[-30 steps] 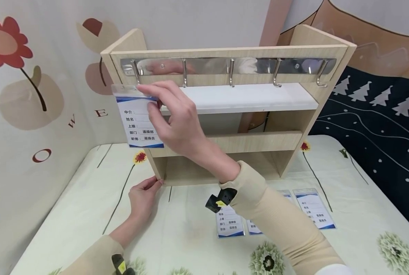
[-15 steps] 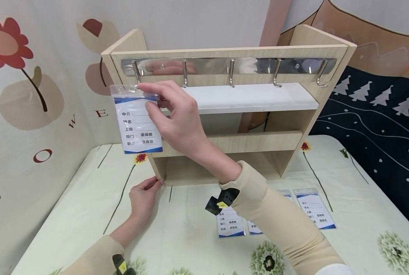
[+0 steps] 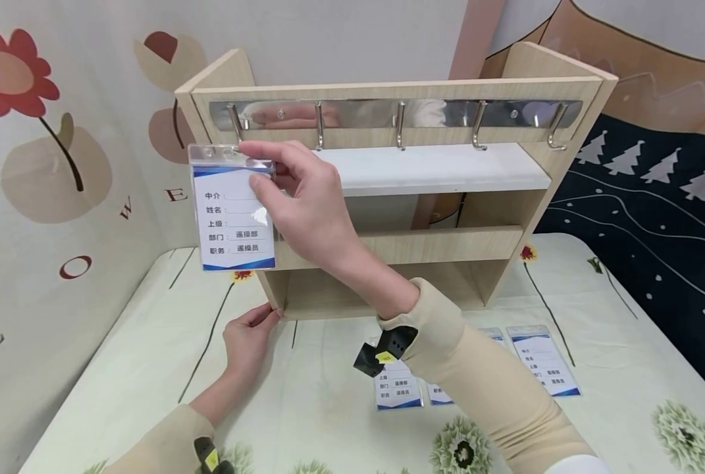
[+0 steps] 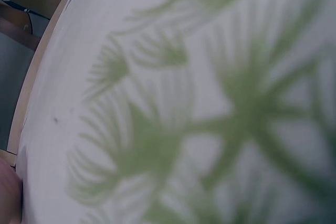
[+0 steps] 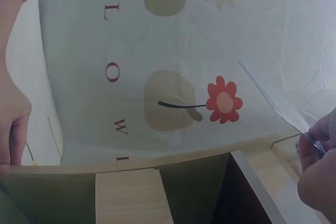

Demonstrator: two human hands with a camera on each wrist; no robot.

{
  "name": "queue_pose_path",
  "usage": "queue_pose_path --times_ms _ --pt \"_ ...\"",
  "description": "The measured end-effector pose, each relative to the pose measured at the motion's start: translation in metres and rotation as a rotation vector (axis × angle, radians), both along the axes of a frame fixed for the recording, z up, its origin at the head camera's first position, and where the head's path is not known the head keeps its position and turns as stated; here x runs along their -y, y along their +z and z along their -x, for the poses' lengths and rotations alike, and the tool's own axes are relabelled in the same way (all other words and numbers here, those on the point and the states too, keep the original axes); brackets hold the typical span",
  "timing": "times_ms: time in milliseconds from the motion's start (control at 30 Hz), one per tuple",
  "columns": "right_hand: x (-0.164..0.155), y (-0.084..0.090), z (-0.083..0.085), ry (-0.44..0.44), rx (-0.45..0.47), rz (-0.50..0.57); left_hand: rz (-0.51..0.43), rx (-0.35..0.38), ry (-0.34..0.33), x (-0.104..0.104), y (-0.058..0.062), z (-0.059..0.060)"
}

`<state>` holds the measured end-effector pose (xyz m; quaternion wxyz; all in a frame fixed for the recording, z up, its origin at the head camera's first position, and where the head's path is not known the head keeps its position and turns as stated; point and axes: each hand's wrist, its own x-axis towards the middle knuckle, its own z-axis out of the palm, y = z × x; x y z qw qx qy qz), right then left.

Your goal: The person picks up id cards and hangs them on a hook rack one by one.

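In the head view my right hand [image 3: 307,204] pinches the upper right edge of a clear badge holder [image 3: 234,217] with a white and blue printed card. The badge hangs upright at the leftmost metal hook [image 3: 235,124]; fingers cover the hook's tip, so I cannot tell whether it passes through the slot. The right wrist view shows this badge [image 5: 278,106] nearly edge-on beside the right hand [image 5: 320,166]. My left hand [image 3: 248,342] grips the lower left corner of a light wooden shelf [image 3: 441,243] between thumb and fingers.
A metal strip [image 3: 358,113] carries several hooks across the shelf's top. More badges, including a right-hand badge [image 3: 543,362], lie on the flowered tablecloth [image 3: 328,421], partly behind the right forearm. A white board [image 3: 435,168] sits below the hooks. Printed curtains [image 3: 91,296] stand behind.
The badge has swung from a slight tilt to nearly straight down, its lower edge shifting left and downward. Both hands have stayed almost still, with the right still pinching the badge.
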<state>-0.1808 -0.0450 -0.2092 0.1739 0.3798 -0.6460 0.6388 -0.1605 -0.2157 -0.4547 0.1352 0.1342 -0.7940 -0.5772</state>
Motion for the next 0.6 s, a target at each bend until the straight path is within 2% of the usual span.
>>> queue_pose_path --times_ms 167,333,600 --pt "0.0005 0.0037 -0.0025 0.006 0.079 0.005 -0.008 0.000 -0.003 0.0006 -0.0003 0.0011" --pt "0.0012 0.0046 -0.0017 -0.003 0.080 0.009 -0.014 -0.001 -0.001 0.0008 -0.0008 0.0025" --pt "0.0000 0.0018 0.0047 -0.039 0.100 -0.041 -0.005 0.008 0.000 -0.0002 0.0018 0.0016"
